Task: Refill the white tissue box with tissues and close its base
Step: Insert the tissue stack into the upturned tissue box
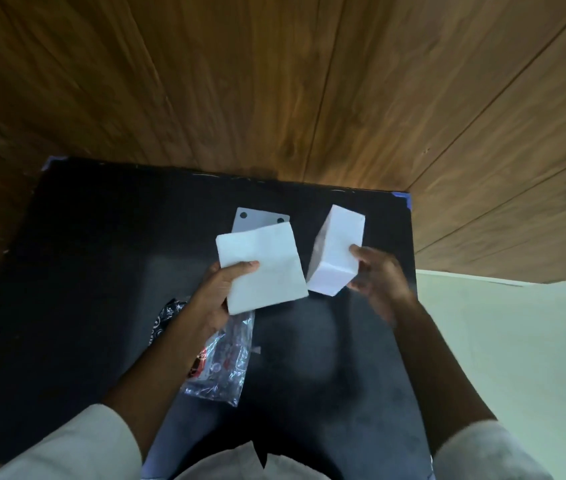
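My left hand (217,292) grips a square stack of white tissues (261,268), thumb on top, held above the black table (101,271). My right hand (375,275) holds the white tissue box (335,251) tilted, just right of the stack and almost touching its corner. Behind the tissues a flat grey-white base panel (257,218) with two dark holes lies on the table, partly hidden by the stack.
An empty clear plastic wrapper (221,362) with red and black print lies on the table under my left wrist. Wooden wall panels (274,81) rise right behind the table. Pale floor (517,341) shows at the right.
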